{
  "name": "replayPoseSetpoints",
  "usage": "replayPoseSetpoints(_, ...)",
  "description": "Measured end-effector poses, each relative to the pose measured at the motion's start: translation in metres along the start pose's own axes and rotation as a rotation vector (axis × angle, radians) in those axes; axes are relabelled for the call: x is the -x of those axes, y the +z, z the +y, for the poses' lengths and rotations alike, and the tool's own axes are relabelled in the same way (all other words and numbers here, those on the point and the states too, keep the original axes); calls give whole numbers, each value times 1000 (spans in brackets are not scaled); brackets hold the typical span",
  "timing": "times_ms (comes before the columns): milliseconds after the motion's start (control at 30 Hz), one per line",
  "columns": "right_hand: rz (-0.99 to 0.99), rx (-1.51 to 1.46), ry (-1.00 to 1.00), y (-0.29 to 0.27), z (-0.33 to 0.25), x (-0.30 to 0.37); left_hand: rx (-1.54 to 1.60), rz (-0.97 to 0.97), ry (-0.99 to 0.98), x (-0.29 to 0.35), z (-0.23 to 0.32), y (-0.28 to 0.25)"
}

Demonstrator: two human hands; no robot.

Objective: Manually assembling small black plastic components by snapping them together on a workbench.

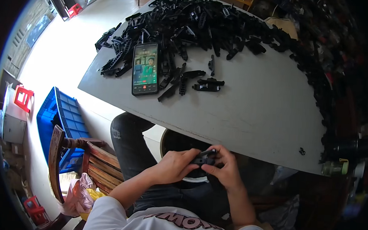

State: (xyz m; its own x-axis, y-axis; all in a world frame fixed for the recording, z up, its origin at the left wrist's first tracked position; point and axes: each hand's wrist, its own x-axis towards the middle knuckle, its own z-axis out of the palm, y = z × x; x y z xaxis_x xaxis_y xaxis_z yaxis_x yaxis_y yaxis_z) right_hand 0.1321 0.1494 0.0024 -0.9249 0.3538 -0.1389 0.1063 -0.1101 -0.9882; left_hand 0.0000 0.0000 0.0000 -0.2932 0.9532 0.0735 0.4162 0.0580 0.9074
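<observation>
Between my two hands, above my lap and just off the table's near edge, is a small black plastic part (203,158). My left hand (174,165) is closed on its left end, thumb below and fingers on top. My right hand (226,166) pinches its right end between thumb and fingers. Fingers cover much of the part, so its full shape is hidden. Below my hands a round bucket (163,143) with a pale rim shows in part. Several like black plastic parts (209,85) lie loose on the grey table (258,110).
A large heap of black plastic parts (196,23) covers the table's far side and runs down its right edge. A phone (145,68) with a lit screen lies at the left. A blue crate (71,114) and a wooden chair (103,165) stand left. A green-lidded jar (335,167) is right.
</observation>
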Motion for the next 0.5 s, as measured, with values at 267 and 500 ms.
replayPoseSetpoints(267,144,0,108,16,64,-6,-217,44,-119,8,-36,18)
replayPoseSetpoints(500,13,768,-252,-8,27,1,-678,323,242,-45,-8,-34)
